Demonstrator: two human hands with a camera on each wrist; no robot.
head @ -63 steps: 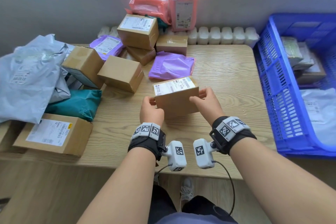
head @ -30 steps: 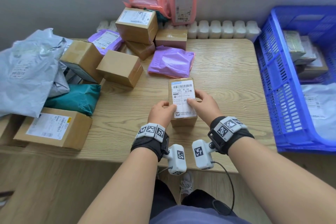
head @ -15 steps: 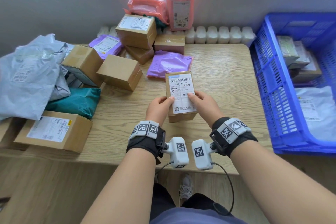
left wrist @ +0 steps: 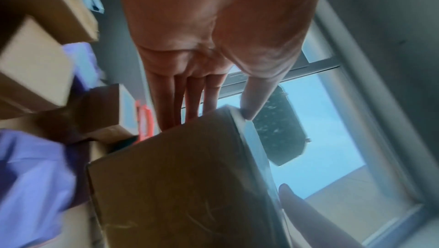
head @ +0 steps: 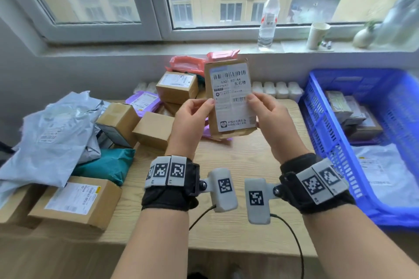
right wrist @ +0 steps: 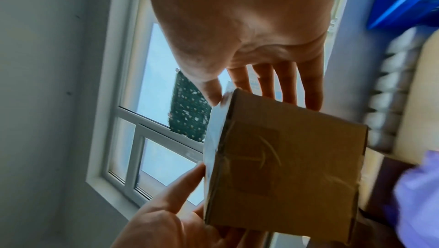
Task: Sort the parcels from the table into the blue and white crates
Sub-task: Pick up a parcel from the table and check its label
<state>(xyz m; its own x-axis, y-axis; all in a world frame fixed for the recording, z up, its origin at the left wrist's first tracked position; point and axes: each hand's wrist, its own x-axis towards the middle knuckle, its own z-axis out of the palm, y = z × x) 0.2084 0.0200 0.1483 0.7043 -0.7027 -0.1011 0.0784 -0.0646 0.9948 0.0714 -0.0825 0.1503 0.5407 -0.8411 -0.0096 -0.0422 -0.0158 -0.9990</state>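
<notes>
You've lifted the cardboard parcel off the surface and tilted its label toward you; your left hand and right hand each pinch a side, thumbs on the label, blue crate at 3 o'clock

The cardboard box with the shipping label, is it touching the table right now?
Apart. The head view shows the cardboard box lifted clear of the table, held between the left hand and right hand, with purple parcels and bare wood showing below its bottom edge.
</notes>
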